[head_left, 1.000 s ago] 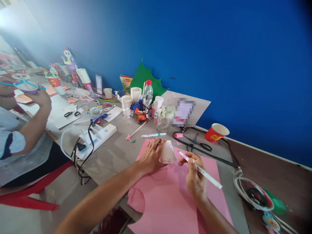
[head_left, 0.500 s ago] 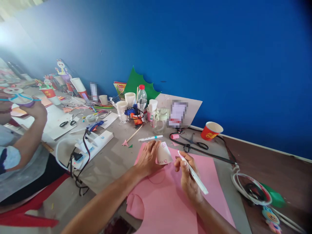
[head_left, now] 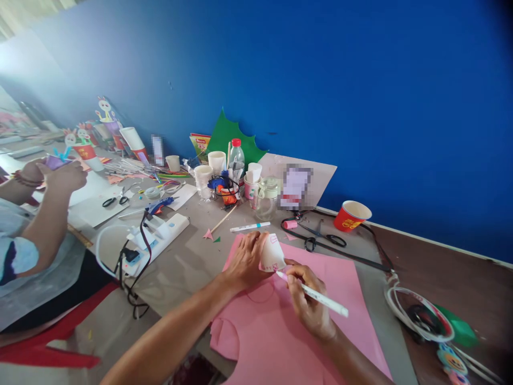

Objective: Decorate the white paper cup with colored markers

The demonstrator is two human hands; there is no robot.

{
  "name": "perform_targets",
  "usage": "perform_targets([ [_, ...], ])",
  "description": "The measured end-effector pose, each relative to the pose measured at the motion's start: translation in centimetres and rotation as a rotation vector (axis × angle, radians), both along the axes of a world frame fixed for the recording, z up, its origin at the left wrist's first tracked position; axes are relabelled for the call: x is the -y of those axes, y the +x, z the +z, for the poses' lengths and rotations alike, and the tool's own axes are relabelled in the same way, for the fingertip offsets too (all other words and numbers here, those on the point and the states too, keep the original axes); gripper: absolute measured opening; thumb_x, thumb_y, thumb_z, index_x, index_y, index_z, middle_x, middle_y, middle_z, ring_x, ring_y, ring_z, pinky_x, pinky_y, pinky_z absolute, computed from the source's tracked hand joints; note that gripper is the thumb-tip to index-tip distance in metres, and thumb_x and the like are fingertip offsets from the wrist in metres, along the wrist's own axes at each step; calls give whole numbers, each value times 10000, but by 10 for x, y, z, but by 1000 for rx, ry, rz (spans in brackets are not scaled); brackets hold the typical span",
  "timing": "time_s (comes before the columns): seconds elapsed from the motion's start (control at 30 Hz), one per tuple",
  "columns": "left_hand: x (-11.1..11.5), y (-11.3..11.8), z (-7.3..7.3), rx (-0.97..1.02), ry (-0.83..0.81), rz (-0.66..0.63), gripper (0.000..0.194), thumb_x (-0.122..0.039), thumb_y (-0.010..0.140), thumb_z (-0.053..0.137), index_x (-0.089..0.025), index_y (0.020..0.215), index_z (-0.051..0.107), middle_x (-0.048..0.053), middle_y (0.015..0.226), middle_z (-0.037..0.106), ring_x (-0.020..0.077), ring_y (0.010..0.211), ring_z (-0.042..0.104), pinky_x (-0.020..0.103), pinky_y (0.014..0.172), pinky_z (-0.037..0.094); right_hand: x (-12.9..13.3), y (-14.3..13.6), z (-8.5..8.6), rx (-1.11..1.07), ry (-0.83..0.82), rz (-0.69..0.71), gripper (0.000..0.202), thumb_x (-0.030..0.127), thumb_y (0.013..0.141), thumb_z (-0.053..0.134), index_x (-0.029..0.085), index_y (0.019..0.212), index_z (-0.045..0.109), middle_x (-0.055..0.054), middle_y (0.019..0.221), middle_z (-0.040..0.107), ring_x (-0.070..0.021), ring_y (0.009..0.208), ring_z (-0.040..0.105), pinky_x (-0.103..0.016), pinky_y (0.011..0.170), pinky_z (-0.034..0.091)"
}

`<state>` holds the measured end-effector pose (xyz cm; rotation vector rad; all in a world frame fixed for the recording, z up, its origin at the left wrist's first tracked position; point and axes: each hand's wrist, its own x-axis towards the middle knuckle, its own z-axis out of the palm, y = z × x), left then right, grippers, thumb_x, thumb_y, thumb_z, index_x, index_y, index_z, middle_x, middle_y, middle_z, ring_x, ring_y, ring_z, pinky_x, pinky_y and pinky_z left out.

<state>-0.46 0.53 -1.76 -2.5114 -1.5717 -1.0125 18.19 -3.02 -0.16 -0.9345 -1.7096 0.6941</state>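
My left hand (head_left: pixel 247 260) is closed around the side of a white paper cup (head_left: pixel 272 252), which lies tilted over pink paper (head_left: pixel 288 331). Small pink drawings mark the cup near its rim and its base. Pinched in my right hand (head_left: pixel 310 297) is a white marker (head_left: pixel 325 300), its pink tip touching or very close to the cup's lower edge. A pencil-like round outline shows on the pink paper below my left hand. The pink cap (head_left: pixel 290 224) lies behind the sheet, and another marker (head_left: pixel 250 227) with a blue band rests nearby.
Scissors (head_left: pixel 325 238) and a red paper cup (head_left: pixel 351 215) stand at the back right. A glass jar (head_left: pixel 267 200), bottle (head_left: pixel 236 155) and cups crowd the middle. To the left are a power strip (head_left: pixel 164 243), a glue gun (head_left: pixel 159 205) and another person's hands (head_left: pixel 66 174).
My right hand has turned the marker and brought its tip down to the cup's lower edge. My left hand keeps its hold. The other person's hands have shifted with a purple cup.
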Motion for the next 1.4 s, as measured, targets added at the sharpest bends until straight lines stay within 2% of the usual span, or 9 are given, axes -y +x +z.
perform_targets([
  [0.13, 0, 0, -2, -4, 24, -24, 874, -404, 740, 724, -157, 1438, 257, 204, 1271, 507, 352, 1207, 518, 521, 997, 451, 0, -1, 1, 14, -12, -14, 138, 247, 937, 468, 227, 842, 566, -31, 790, 635, -214, 854, 663, -281, 636, 511],
  [0.3, 0, 1, 0, -14, 39, -19, 879, -392, 729, 728, -158, 1428, 249, 201, 1252, 507, 351, 1186, 523, 513, 988, 454, 0, -3, 7, 50, 42, -21, 145, 243, 924, 473, 231, 812, 565, -34, 747, 643, -226, 861, 663, -297, 654, 520],
  [0.6, 1, 2, 3, -22, -5, -21, 806, -394, 750, 697, -177, 1411, 290, 189, 1238, 524, 344, 1168, 535, 499, 974, 451, 0, -5, 18, 99, 118, -35, 143, 214, 897, 469, 227, 785, 556, -19, 719, 629, -174, 672, 635, -254, 534, 479],
  [0.9, 2, 3, 6, -41, -30, -22, 759, -385, 746, 696, -200, 1387, 334, 175, 1239, 534, 343, 1168, 541, 500, 993, 446, -1, -1, 12, 119, 60, -39, 146, 218, 894, 473, 217, 766, 543, 16, 640, 578, -118, 478, 480, -237, 460, 393],
  [1.0, 2, 3, 6, -39, -14, -20, 748, -371, 749, 691, -185, 1382, 338, 183, 1234, 535, 346, 1173, 538, 502, 990, 447, -1, 0, 9, 49, -36, -50, 171, 273, 905, 489, 212, 758, 551, 34, 589, 528, -115, 462, 443, -236, 442, 365],
  [1.1, 3, 3, 6, -33, -18, -21, 772, -391, 755, 688, -188, 1403, 321, 184, 1240, 533, 347, 1180, 534, 512, 998, 439, -3, 0, 7, -101, -156, -127, 230, 352, 933, 484, 210, 770, 562, 35, 573, 514, -130, 507, 481, -241, 480, 399],
  [1.23, 4, 2, 8, -31, -39, -25, 792, -434, 757, 696, -200, 1412, 315, 185, 1261, 528, 349, 1184, 538, 523, 1014, 424, -7, -2, 8, -320, -224, -243, 259, 450, 939, 491, 206, 937, 576, 2, 714, 589, -141, 606, 530, -274, 583, 465],
  [1.3, 4, 2, 9, -17, -45, -25, 810, -433, 751, 710, -200, 1414, 307, 185, 1274, 523, 350, 1202, 528, 529, 1023, 419, -9, -4, 8, -380, -248, -228, 313, 490, 944, 472, 206, 1041, 562, -8, 760, 610, -132, 582, 507, -279, 571, 460],
  [1.4, 3, 1, 7, 6, -55, -18, 876, -431, 722, 750, -195, 1423, 281, 189, 1301, 504, 352, 1225, 510, 530, 1020, 428, -9, -6, 7, -392, -296, -208, 372, 515, 956, 436, 200, 1111, 560, 10, 699, 594, -122, 515, 459, -264, 510, 422],
])
